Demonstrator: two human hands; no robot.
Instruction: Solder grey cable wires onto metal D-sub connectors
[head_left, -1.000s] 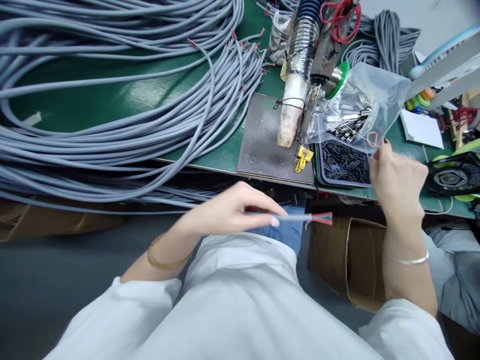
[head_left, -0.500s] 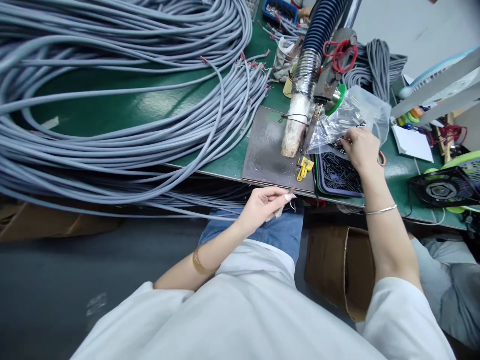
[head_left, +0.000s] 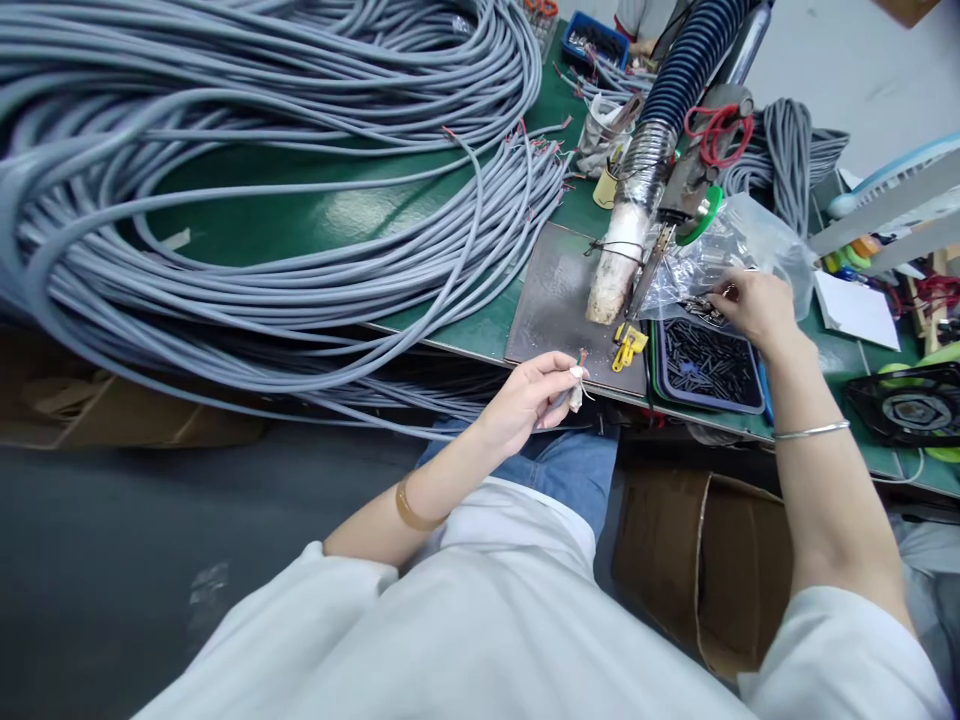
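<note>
My left hand (head_left: 529, 402) is closed in a pinch on the end of a grey cable, in front of the table edge. Thin red and green wires (head_left: 582, 357) stick up past the fingertips, and something whitish hangs just below them. Further right, my right hand (head_left: 761, 310) reaches to the mouth of a clear plastic bag (head_left: 784, 250), its fingers pinched together over small metal parts (head_left: 703, 311). Whether a part is between those fingers is too small to tell. Below that hand, black tubular pieces fill a purple-rimmed tray (head_left: 720, 406).
Bundled grey cables (head_left: 360, 290) cover the left of the green table (head_left: 300, 215). A soldering iron (head_left: 651, 270) and a ribbed hose (head_left: 694, 65) point down over a dark plate (head_left: 547, 290) with a yellow clip (head_left: 629, 347). A small fan (head_left: 915, 408) stands right; a cardboard box (head_left: 667, 550) sits below.
The view has shifted, so the table's things appear further right. My right hand stays over the metal parts at the bag. My left hand has turned slightly, showing more of the wire end.
</note>
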